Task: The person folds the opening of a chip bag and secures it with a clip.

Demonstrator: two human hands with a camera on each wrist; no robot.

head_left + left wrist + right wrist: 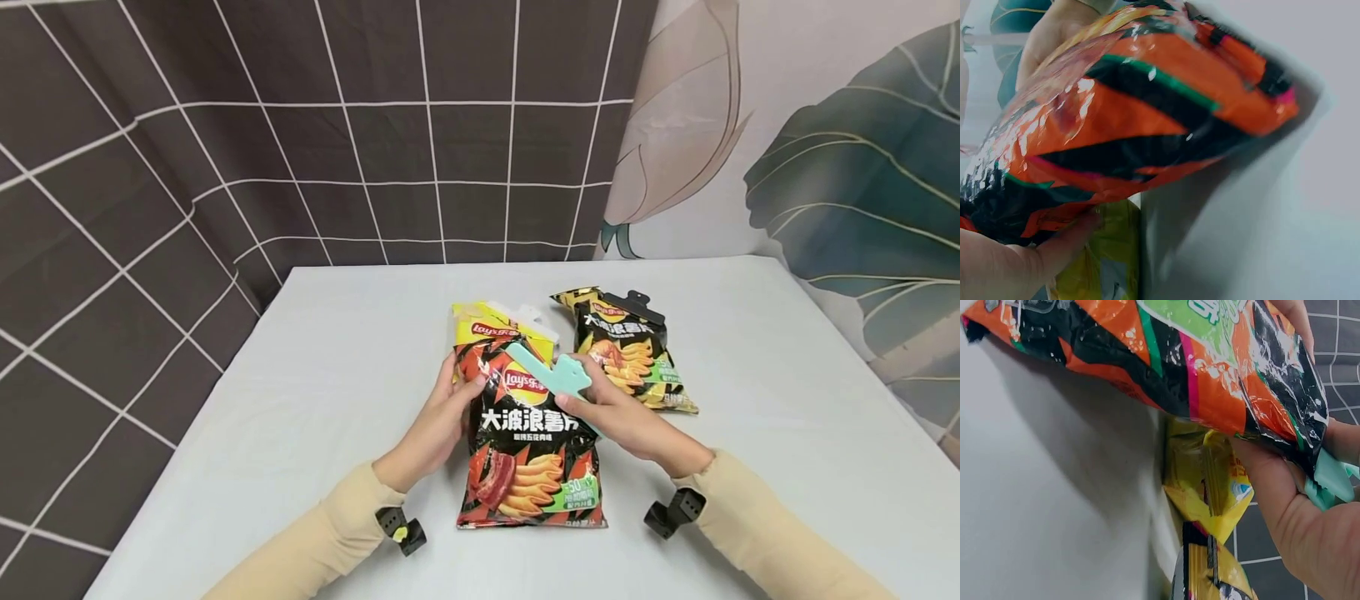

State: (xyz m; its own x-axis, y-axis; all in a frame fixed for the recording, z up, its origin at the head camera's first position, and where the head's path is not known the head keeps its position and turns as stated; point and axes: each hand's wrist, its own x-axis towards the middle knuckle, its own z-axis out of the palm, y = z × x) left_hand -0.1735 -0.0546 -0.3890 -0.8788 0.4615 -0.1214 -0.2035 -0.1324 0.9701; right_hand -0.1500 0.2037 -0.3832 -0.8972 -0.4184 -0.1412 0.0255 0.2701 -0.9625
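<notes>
A red-and-black bag of potato chips is held up between both hands, its front toward me. A mint-green bag clip lies diagonally across its upper right corner. My left hand grips the bag's left edge, thumb in front; in the left wrist view that thumb presses the shiny orange-and-black side. At the upper right, my right hand pinches the clip together with the bag's corner, thumb in front. Part of the clip shows beside that hand in the right wrist view. The fingers behind the bag are largely hidden.
Behind the held bag sits a yellow chip bag with a white clip, partly covered. Farther right lies a black-and-gold chip bag with a black clip. All are on a white-covered table; a dark grid curtain hangs behind.
</notes>
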